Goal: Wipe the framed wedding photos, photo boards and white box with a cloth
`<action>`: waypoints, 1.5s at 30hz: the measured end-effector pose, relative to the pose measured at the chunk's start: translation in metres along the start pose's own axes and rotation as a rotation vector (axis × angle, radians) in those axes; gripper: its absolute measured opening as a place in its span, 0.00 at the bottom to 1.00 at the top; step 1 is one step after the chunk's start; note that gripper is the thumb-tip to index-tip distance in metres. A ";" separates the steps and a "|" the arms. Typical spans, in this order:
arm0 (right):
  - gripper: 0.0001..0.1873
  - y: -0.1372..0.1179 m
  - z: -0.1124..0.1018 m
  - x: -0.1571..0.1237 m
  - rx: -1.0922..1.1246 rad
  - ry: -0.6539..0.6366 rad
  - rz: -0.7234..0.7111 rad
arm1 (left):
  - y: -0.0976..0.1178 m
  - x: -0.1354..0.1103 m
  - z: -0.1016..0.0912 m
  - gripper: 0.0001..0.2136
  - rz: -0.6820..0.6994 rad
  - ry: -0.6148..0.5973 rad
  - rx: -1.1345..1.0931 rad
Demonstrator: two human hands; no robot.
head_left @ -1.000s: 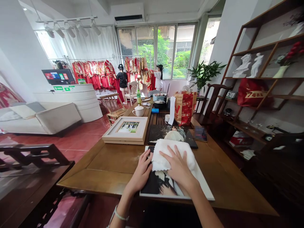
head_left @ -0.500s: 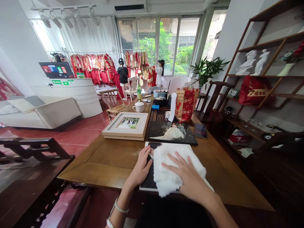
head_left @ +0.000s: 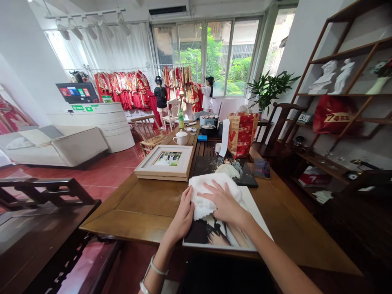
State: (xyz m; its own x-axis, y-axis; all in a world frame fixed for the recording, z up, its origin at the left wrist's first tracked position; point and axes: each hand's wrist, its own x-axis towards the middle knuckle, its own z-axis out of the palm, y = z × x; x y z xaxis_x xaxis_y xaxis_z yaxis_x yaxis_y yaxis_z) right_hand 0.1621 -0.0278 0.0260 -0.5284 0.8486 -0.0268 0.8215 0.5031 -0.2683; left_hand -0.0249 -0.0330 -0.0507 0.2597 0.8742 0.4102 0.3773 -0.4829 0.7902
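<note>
A large photo print (head_left: 254,220) lies flat near the front edge of a long wooden table (head_left: 143,204). A white cloth (head_left: 205,190) rests on the print's far left part. My right hand (head_left: 225,202) presses flat on the cloth, fingers spread. My left hand (head_left: 183,216) holds the print's left edge, fingers lying along it beside the cloth.
Behind the print lie a dark photo panel (head_left: 235,169) and a pale framed picture (head_left: 167,161). Farther back stand a teapot (head_left: 181,138), a green bottle (head_left: 181,119) and a red bag (head_left: 241,132). A shelf unit (head_left: 343,102) is right, a dark chair (head_left: 45,196) left. Two people stand by the clothes rack (head_left: 128,87).
My right hand has pushed the cloth from the print's near part back to its far left part, uncovering the picture. My left hand has stayed on the left edge.
</note>
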 end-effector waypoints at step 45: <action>0.39 0.040 0.005 -0.049 -0.032 0.153 0.350 | 0.009 0.002 -0.007 0.26 0.019 -0.137 0.075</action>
State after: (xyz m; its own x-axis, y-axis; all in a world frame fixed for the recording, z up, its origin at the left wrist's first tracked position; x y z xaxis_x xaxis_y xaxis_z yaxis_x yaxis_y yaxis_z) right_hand 0.2201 -0.0500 0.0117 -0.1789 0.9833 0.0334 0.9541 0.1817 -0.2381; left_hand -0.0273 -0.0347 -0.0396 0.3847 0.8522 0.3547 0.4347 -0.5063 0.7448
